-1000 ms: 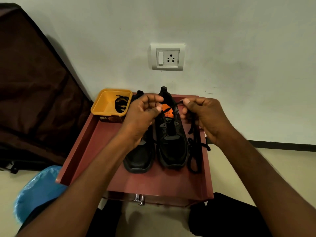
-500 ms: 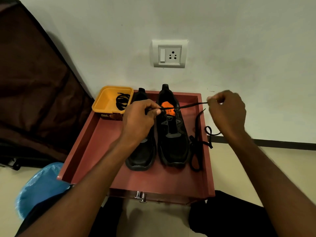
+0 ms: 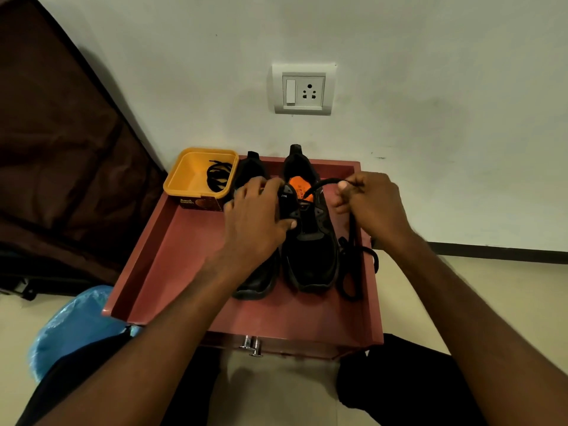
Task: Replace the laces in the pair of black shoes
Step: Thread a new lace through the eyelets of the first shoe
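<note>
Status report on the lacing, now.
Left hand grips right shoe collar. Right hand pinches lace above it. Spare lace in yellow tub. No obstruction.

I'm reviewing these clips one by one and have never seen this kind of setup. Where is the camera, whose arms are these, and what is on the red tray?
There is no machine here. The camera is worn on a person's head and looks forward and down, so the two bare arms entering from the bottom are that person's own. A red tray stands against a white wall and carries a pair of black shoes. The left hand grips the tongue area of the right-side shoe, covering part of the other shoe. The right hand pinches a black lace that arcs up from that shoe's top; more of the lace lies piled on the tray beside the shoe. At the tray's far left corner, a yellow tub holds another coiled lace.
</note>
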Tool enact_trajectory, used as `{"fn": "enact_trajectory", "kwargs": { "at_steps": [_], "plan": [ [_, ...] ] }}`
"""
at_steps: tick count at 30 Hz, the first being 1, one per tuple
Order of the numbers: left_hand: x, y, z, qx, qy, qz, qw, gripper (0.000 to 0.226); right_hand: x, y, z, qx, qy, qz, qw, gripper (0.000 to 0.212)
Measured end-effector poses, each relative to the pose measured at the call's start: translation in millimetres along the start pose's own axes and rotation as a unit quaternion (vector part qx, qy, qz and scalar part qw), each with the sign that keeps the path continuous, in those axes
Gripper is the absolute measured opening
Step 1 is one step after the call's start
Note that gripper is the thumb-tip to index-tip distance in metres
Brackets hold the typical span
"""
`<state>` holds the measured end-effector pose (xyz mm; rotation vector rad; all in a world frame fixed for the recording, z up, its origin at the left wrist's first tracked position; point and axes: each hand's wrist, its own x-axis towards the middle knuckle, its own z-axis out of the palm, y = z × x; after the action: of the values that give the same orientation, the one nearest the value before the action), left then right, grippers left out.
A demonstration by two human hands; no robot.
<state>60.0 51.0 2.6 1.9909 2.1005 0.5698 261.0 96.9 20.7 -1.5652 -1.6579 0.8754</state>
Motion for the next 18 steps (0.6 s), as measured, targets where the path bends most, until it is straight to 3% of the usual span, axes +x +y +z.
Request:
{"fn": "enact_trajectory", "kwargs": {
  "at_steps": [2,5,11,14,18],
  "plan": [
    [-8,-9,5,0.079,-0.076,-0.058,0.992,0.089,0,8,5,-0.069,-0.033,0.024,0.997,0.018],
    [-19,-23,16,0.074,-0.106,-0.057,0.990,0.094,-8,6,25,-0.088,-0.131,0.055,0.986,0.022],
    [-20,-44,13,0.050,-0.098,-0.033,0.993,0.093,-18,4,40,-0.034,-0.118,0.082,0.989,0.024],
    [-19,-45,4,0.049,-0.075,-0.019,0.996,0.081,-25,3,37,0.048,-0.075,0.118,0.989,0.028],
    [-14,-35,-6,-0.020,0.002,0.038,0.999,0.044,-32,-15,13,0.153,-0.015,0.142,0.978,0.036]
  ]
}}
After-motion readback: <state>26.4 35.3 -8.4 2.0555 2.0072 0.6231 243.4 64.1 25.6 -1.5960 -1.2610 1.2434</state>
